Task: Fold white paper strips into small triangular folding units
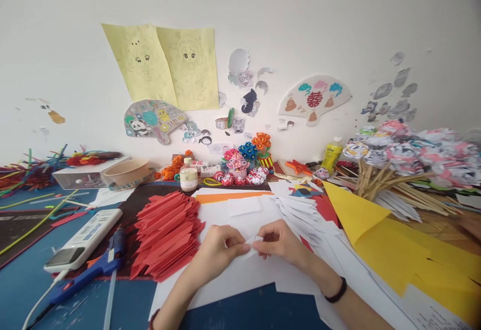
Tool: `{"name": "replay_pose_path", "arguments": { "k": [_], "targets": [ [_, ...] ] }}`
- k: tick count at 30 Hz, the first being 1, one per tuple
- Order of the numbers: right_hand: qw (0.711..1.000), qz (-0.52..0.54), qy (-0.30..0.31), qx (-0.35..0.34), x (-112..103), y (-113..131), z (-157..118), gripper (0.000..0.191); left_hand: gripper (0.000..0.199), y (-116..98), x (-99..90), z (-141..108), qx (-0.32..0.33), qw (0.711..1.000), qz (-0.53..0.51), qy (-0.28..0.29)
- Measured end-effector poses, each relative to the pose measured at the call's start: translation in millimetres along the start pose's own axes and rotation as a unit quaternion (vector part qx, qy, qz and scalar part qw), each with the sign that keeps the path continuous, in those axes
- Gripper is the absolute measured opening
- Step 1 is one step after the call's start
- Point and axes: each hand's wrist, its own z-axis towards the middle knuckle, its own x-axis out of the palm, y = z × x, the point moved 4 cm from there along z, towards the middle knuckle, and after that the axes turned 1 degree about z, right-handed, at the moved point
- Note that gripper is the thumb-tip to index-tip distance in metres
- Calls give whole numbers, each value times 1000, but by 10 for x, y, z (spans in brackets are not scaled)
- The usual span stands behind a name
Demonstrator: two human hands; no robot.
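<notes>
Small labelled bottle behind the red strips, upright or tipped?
Upright: the bottle has its white cap at the top and its label facing the camera, level.

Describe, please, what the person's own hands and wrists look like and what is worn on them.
The left hand and right hand show no gloves. A black band circles the right wrist. On the left forearm, something dark reddish, band or cuff, is mostly out of the picture.

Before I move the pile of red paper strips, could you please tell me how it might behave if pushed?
The red pile would likely slide and fan apart, since its strips overlap loosely with no band visible. Each strip looks light yet fairly stiff, being thin paper holding straight edges.
</notes>
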Motion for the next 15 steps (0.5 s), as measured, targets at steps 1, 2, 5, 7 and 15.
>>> {"name": "replay_pose_path", "arguments": {
  "k": [1,2,5,7,15],
  "targets": [
    [1000,2,1,-2,-1,5,0,24,19,5,0,5,-7,1000,-12,-4],
    [1000,5,3,-3,-2,8,1,24,18,12,-1,9,-13,1000,-20,-7],
    [1000,17,4,-2,-10,-6,10,24,17,30,-18,5,-16,1000,-25,-4],
    [1000,22,-4,-1,-27,-29,19,25,18,47,-36,-6,-7,1000,-13,4],
    [999,6,11,43,-4,-150,59,24,16,140,-3,-44,12,997,64,-32]
  ]
}}
